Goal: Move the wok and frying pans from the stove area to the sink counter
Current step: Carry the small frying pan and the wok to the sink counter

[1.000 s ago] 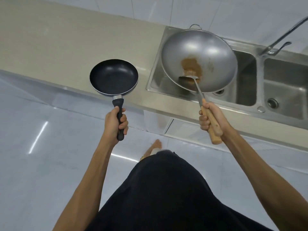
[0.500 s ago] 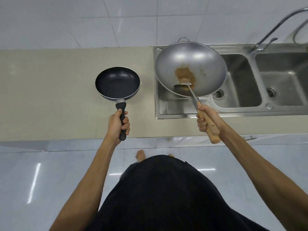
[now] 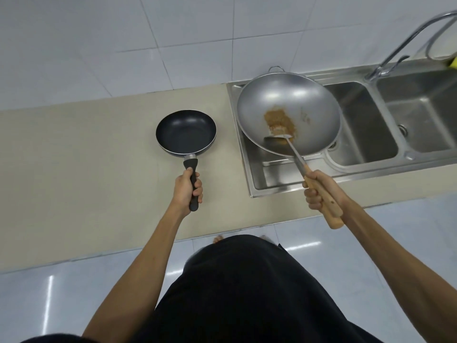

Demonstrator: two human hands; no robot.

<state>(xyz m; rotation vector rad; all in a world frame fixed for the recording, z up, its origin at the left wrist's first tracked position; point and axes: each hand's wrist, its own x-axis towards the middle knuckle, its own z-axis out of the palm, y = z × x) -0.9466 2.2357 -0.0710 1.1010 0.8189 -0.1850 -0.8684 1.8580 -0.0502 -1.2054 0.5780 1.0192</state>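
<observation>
Wok (image 3: 289,112), at 1 o'clock, looks heavy; right hand (image 3: 319,191) is clamped on its handle, left hand (image 3: 186,188) on the lighter pan (image 3: 186,132) handle.

Black frying pan (image 3: 186,131), silver wok (image 3: 291,105)

One small black non-stick frying pan (image 3: 186,131), one large round grey metal wok (image 3: 296,105), one steel spatula (image 3: 291,147), two stainless sink basins (image 3: 366,125), two curved chrome taps (image 3: 405,43).

The wok (image 3: 289,107) hides part of the sink (image 3: 358,125); the faucet (image 3: 405,43) runs off frame.
</observation>
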